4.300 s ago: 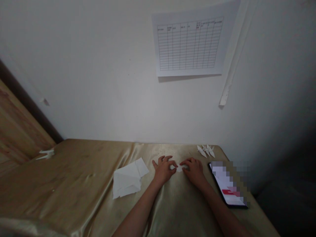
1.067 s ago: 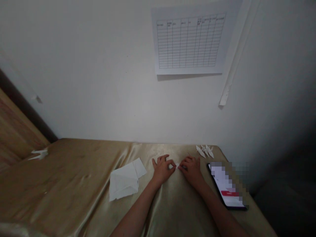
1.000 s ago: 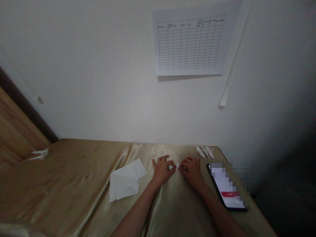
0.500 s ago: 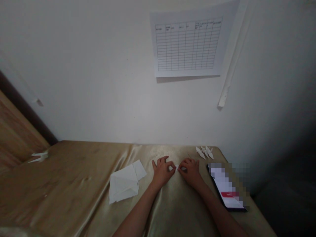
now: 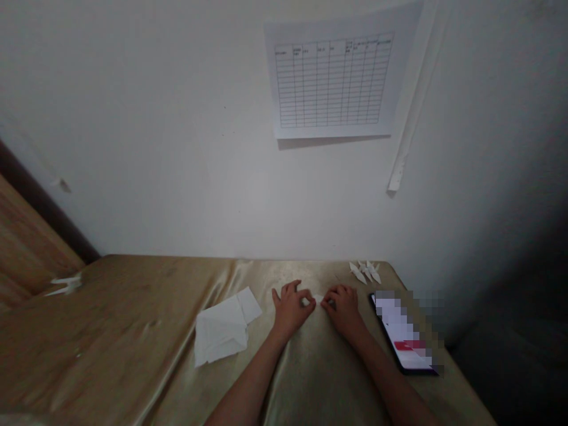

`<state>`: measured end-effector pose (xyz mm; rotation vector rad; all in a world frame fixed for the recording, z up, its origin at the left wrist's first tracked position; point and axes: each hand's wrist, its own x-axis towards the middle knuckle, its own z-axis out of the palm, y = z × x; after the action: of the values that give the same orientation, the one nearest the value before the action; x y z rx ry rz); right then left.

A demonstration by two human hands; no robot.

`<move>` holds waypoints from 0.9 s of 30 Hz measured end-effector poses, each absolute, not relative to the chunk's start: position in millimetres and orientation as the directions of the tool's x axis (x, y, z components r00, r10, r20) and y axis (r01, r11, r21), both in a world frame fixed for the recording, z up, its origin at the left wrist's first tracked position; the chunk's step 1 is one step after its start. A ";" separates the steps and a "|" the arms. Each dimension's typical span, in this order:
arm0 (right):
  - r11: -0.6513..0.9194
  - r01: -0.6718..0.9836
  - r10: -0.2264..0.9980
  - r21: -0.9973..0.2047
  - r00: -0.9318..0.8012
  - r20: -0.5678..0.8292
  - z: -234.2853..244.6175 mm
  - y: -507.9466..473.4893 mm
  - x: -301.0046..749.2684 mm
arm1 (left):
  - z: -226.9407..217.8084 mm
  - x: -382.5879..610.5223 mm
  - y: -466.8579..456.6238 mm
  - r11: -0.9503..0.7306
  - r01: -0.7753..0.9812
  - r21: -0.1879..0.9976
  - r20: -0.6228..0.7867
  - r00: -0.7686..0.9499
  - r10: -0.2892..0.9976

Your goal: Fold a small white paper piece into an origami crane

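Between my two hands is a small piece of white folded paper, low over the satin-covered table. My left hand pinches its left side with thumb and forefinger, the other fingers raised and spread. From the other side, the thumb and forefinger of my right hand grip the right edge, with the remaining fingers curled. Fingertips cover much of the paper, so its exact folds cannot be made out.
White paper sheets lie left of my left forearm. Several folded paper cranes sit at the back right, above a phone with a lit screen. A white object rests far left. A printed chart hangs on the wall.
My fingertips have drawn slightly apart, and more of the white paper shows between them. The whole view has shifted a little; the other things stay where they were.
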<state>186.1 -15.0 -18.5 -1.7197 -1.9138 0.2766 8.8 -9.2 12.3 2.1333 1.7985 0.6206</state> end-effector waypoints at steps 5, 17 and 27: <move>0.176 0.852 0.959 -0.493 -0.036 0.280 -19.9 -18.6 193.9 | 12.2 9.6 -8.9 -0.197 0.856 0.479 0.153 0.140 0.978; 0.131 0.853 0.962 -0.506 0.014 0.272 -14.2 -17.7 186.1 | 15.0 5.7 -6.8 -0.188 0.848 0.496 0.105 0.156 0.982; 0.103 0.894 0.960 -0.436 0.025 0.278 -15.5 -17.4 181.7 | 11.1 6.9 -5.8 -0.199 0.862 0.467 0.130 0.156 0.979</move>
<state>181.7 -17.4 -15.5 -1.8054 -1.8823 0.1719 6.9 -5.8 11.1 2.1529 1.7779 0.5917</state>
